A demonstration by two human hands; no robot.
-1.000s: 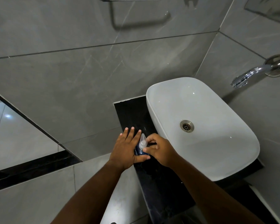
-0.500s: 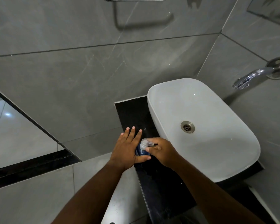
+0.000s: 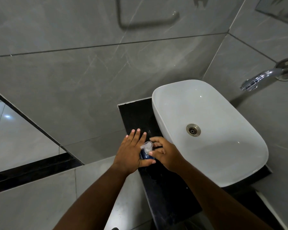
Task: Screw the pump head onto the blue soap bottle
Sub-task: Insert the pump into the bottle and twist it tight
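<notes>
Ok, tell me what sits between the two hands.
In the head view, the blue soap bottle stands between the left hand and right hand, its clear pump head on top.

Left hand (image 3: 130, 152) flat, right fingers (image 3: 157, 139) curled.
</notes>
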